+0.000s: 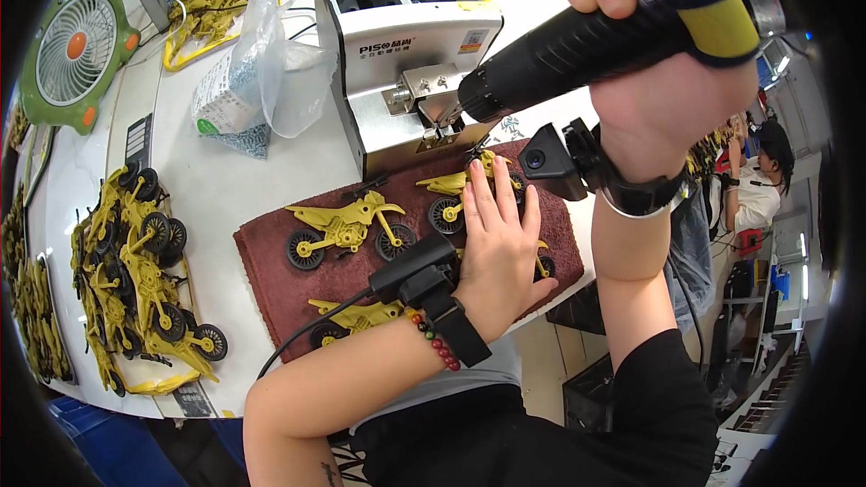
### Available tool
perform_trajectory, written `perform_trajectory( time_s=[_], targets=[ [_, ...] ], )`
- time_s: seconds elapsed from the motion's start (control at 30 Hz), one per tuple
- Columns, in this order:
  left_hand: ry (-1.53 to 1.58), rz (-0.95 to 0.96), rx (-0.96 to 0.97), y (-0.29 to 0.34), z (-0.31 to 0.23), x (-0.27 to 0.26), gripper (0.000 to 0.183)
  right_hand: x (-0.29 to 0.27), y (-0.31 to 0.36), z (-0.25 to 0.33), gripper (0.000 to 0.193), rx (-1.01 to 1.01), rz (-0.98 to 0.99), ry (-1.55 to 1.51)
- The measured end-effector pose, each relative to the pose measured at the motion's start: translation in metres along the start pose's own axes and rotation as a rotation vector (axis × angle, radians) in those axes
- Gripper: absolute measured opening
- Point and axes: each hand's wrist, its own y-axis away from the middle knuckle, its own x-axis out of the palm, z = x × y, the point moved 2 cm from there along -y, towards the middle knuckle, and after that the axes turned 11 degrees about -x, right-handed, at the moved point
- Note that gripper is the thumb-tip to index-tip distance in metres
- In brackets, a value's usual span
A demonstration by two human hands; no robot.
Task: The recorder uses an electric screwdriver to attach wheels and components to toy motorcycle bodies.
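black driver (561, 56) in r hand (672, 99), axis slanted, nose twd machine (365, 86)

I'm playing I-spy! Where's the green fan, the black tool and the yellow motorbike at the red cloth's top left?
Green fan (78, 45): head view, on its orange middle.
Black tool (557, 56): head view, on its barrel.
Yellow motorbike (348, 229): head view, on its yellow body.
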Motion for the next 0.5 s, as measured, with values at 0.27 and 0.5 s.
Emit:
perform_trajectory(
  time_s=[0.27,0.5],
  targets=[
    [-0.066,0.076,-0.022,-0.002,-0.002,-0.003,0.092,-0.019,-0.003,-0.024,0.029,-0.108,0.306,0.059],
    [-0.021,0.096,0.005,-0.002,-0.004,0.001,0.094,-0.035,-0.002,-0.017,0.022,0.109,0.593,-0.033]
  ],
)
